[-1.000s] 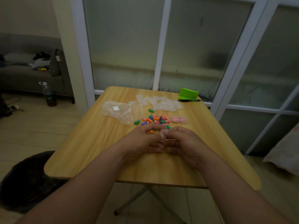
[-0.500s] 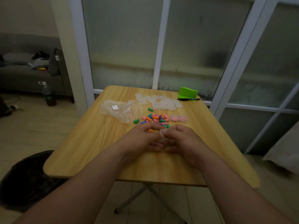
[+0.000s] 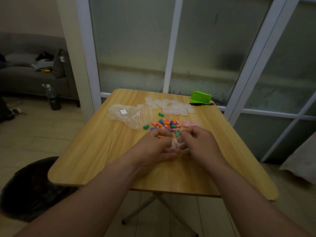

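A person's left hand (image 3: 153, 146) and right hand (image 3: 198, 144) together, fingers of both pinching a small clear plastic case (image 3: 176, 142) (contents blurred), just on their side of the heap of coloured foam earplugs (image 3: 168, 124), above the light wooden desk (image 3: 102, 151).

Dim indoor view, flat and grey-green, with a wide-angle stretch.
The light is weak and even. The frosted glass panes (image 3: 133, 48) give only a dull glow, with one darker smudge at upper right. The wooden surface (image 3: 95, 151) carries a soft sheen and barely any cast shadow. The left hand (image 3: 153, 146) and right hand (image 3: 199, 144) look dark and slightly smeared, and the clear case (image 3: 176, 142) pinched between them is a pale blur. The white window frames (image 3: 171, 48) splay outward toward the edges. The sofa (image 3: 25, 77) at far left is murky, soft and grainy.
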`<state>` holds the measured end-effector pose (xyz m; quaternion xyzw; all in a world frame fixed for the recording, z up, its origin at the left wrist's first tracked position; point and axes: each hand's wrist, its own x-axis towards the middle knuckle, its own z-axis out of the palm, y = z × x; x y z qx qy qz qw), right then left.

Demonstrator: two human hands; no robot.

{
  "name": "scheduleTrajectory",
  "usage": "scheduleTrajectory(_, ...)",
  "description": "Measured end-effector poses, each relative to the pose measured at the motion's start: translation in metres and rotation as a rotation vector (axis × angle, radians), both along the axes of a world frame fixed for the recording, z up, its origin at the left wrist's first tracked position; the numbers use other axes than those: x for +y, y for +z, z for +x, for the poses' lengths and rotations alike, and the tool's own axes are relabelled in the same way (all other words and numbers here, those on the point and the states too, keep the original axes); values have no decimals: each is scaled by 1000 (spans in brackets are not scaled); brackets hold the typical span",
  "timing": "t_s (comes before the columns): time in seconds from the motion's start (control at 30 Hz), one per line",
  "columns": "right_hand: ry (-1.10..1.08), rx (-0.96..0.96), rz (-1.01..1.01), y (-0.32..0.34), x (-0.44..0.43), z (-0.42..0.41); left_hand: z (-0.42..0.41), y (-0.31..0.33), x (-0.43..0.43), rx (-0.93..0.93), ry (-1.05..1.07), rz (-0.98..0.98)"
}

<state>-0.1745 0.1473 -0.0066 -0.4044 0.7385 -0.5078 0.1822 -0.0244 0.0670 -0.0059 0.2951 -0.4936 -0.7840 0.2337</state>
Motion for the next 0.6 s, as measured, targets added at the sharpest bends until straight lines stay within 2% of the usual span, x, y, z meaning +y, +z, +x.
scheduleTrajectory(0.1, 44, 201, 0, 2, 3, -3, 1, -1, 10, 66, -180, 128)
scheduleTrajectory(0.17, 110, 220, 16, 3, 3, -1, 2, -3, 14, 100, -284, 128)
scheduleTrajectory(0.23, 165, 214, 22, 3, -1, 2, 0, -4, 15, 109, -297, 108)
scheduleTrajectory(0.37, 186, 97, -48, 7, -10, 2, -4, 4, 11, 69, -222, 126)
scheduleTrajectory(0.47, 31, 21, -77, 10, -9, -13, -3, 7, 0, 99, -103, 203)
scheduleTrajectory(0.6, -187, 291, 120, -5, -5, -42, 2, 9, -12, 171, 101, 263)
